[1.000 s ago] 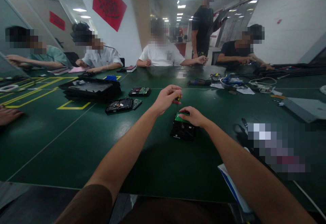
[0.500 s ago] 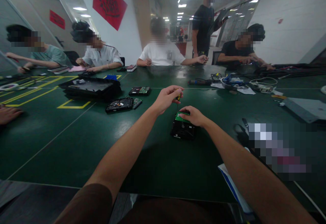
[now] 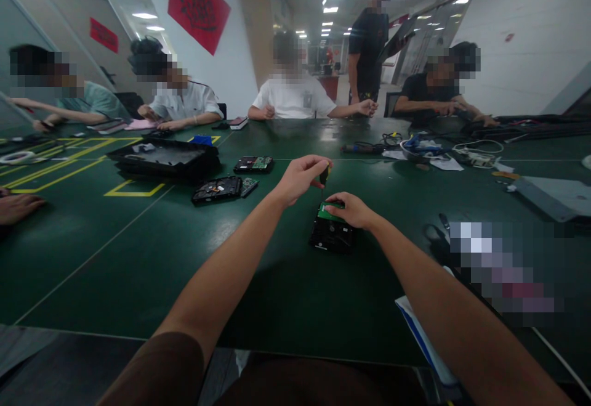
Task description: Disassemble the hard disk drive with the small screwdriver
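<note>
Along the left edge of the green table (image 3: pixel 115 270), a co-worker's hand (image 3: pixel 21 208) rests on the surface, well apart from the work. Farther right, a black tray (image 3: pixel 184 167) partly hides a yellow tape outline (image 3: pixel 133 194), which probably reserves places for parts. To its right lie an opened drive (image 3: pixel 217 191), a loose circuit board (image 3: pixel 250 186) just beside it and, farther off, a second drive (image 3: pixel 252 166); the grouping appears intended to keep them out of the hands' way.

At centre, the left hand (image 3: pixel 302 178) is raised, its fingers pinched around the handle of a screwdriver (image 3: pixel 325 175). The tool is held nearly upright, shaft pointing down at the far side of a black hard drive (image 3: pixel 331 233), presumably so that the tip sits square; the contact is too small to confirm. The hard drive lies flat on the table, green board (image 3: pixel 325 211) uppermost, evidently turned so for access. Just right of the tool, the right hand (image 3: pixel 353 211) is half curled, thumb over the green board and fingers bent at the far side, apparently to steady the unit; whether it clasps an edge or only presses cannot be told.

Farther right, cables (image 3: pixel 422 146) lie gathered toward the far edge, and a grey metal case (image 3: pixel 549 196) sits well apart from both hands, seemingly set aside to leave elbow room
</note>
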Motion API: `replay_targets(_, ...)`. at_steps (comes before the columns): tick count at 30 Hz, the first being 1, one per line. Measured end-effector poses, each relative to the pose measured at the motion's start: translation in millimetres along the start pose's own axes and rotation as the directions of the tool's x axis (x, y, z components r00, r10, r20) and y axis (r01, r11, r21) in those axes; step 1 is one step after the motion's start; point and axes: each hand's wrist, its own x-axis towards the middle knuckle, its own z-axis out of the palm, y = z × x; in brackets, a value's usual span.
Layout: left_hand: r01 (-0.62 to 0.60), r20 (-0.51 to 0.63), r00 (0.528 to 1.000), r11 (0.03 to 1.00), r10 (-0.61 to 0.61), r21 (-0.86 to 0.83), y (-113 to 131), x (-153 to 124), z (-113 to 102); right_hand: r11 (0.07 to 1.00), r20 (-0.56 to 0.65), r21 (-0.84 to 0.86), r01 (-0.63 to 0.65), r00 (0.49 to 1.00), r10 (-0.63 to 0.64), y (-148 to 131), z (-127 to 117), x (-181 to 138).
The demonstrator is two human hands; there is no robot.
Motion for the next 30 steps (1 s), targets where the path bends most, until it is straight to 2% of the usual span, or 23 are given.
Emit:
replay_targets(2,-0.023,-0.038,0.999,0.999,0.024,0.038,-1.1,0.0,1.1,1.0,-0.002,0.009,-0.001,1.0,0.001,0.2,0.6,-0.2)
replay_targets(5,-0.045,-0.071,0.996,0.999,0.044,-0.008,-2.0,-0.7,4.7,1.0,-0.004,0.007,0.01,1.0,-0.01,1.1,1.4,-0.1)
replay_targets(11,-0.031,-0.045,0.999,0.999,0.03,-0.023,-1.7,-1.9,7.6,0.999,-0.008,-0.029,0.038,0.999,-0.038,3.6,2.2,0.2)
replay_targets(16,0.035,-0.038,0.999,0.999,-0.036,-0.012,1.4,-1.0,2.6,0.999,-0.008,-0.039,0.033,0.999,-0.033,2.7,0.8,-0.2)
replay_targets(20,0.118,-0.014,0.992,0.979,-0.122,-0.166,4.5,-1.4,3.7,0.999,-0.009,-0.017,0.043,0.999,-0.044,0.1,-0.3,-0.9)
replay_targets(23,0.113,-0.016,0.993,0.966,-0.119,-0.234,3.8,-1.6,6.9,0.999,-0.015,0.005,0.031,0.999,-0.031,-1.9,-0.8,-1.9)
replay_targets(27,0.05,-0.064,0.997,0.997,-0.054,-0.062,0.4,-1.0,7.9,1.0,-0.011,0.003,0.017,1.0,-0.017,-3.1,-1.1,-2.5)
replay_targets(30,0.034,-0.06,0.998,0.999,-0.031,0.04,-0.3,-0.9,6.3,1.0,-0.015,-0.005,0.019,1.0,-0.019,-2.0,-0.2,-1.9)
